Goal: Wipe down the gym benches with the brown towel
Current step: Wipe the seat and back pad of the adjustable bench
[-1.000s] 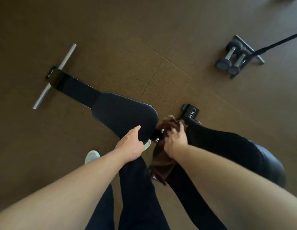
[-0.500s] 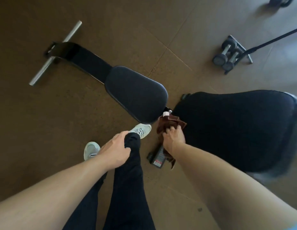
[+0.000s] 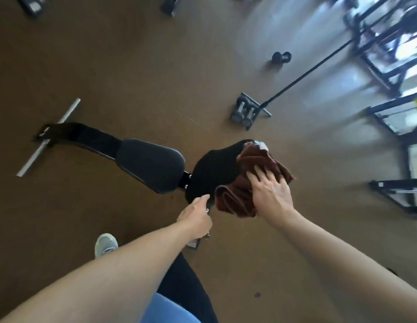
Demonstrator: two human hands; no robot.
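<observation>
While the right hand [image 3: 270,194] lies flat with fingers spread on the brown towel [image 3: 244,187], pressing the bunched cloth onto the raised back pad [image 3: 214,169] of the bench, the left hand [image 3: 197,217] is curled at that pad's near edge, by the frame; whether it actually grips anything there, I cannot tell. The towel sits on the right-hand side of the back pad, draped over its edge, with a pale label showing at its far corner. The seat pad [image 3: 151,165] lies to the left, just beyond the hinge, bare and well apart from the cloth. The bench's long axis runs left from the towel toward the steel foot bar [image 3: 48,137], so the next stroke, I'd judge, wants a sweep leftward along it, and the right hand is the one already on the cloth.
</observation>
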